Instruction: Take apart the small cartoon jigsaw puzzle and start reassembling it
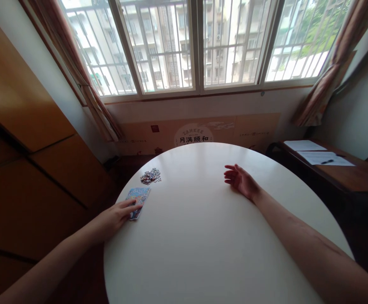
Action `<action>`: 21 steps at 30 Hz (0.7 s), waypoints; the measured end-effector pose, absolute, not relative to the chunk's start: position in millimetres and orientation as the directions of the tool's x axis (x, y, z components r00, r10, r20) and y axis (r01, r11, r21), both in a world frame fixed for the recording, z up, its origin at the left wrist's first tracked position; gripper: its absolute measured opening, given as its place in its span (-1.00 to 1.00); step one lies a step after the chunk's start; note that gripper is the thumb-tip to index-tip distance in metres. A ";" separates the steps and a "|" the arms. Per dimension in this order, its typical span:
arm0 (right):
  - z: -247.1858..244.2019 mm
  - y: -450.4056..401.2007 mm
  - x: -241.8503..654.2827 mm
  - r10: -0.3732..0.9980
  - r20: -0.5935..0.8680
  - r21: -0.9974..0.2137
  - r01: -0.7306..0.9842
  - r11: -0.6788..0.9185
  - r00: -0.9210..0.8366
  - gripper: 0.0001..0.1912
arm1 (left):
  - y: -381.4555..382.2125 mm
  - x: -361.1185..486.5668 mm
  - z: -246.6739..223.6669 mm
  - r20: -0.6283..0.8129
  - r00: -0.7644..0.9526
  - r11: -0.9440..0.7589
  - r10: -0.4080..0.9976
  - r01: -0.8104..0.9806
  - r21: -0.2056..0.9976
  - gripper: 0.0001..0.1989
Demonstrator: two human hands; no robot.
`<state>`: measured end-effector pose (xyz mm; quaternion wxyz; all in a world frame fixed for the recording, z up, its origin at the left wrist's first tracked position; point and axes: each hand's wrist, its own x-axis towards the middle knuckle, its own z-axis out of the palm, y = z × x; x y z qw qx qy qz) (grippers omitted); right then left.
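Note:
My left hand [123, 213] lies on a blue, colourful flat box or booklet [142, 195] near the left edge of the white round table [187, 236]. Its fingers are stretched over the cover, and the thumb is not clearly visible. Just beyond the blue item sits a small pile of puzzle-like pieces [151, 176]. On the right half of the table, my right hand [239, 180] rests on its side with the fingers loosely curled and apart, holding nothing.
A brown side table [332, 179] at the right bears papers [321, 158] and a dark pen. Barred windows and a large printed cardboard panel [133, 133] stand behind the table. Wooden cabinets [44, 169] are at the left.

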<state>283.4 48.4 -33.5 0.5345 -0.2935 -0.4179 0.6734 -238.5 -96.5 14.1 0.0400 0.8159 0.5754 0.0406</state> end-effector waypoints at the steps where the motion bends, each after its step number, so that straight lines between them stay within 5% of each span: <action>1: -33.3 48.6 283.0 0.966 0.051 -0.877 -0.475 -0.078 -0.253 -0.63 | -95.4 -238.3 17.3 0.012 0.323 -0.322 0.946 0.937 0.139 -0.53; 10: -29.7 46.2 275.4 0.976 0.068 -0.880 -0.473 -0.040 -0.209 -0.63 | -81.4 -226.3 28.8 0.017 0.194 -0.190 0.981 0.931 0.311 -0.56; 15: -32.1 44.4 271.3 0.985 0.070 -0.876 -0.483 -0.015 -0.159 -0.64 | -64.5 -201.1 46.4 -0.033 0.186 -0.178 0.982 0.969 0.171 -0.60; 21: -31.4 42.0 269.1 0.993 0.065 -0.881 -0.473 0.013 -0.094 -0.66 | -52.5 -148.6 69.6 0.356 0.293 -0.303 0.888 0.952 -0.026 -0.64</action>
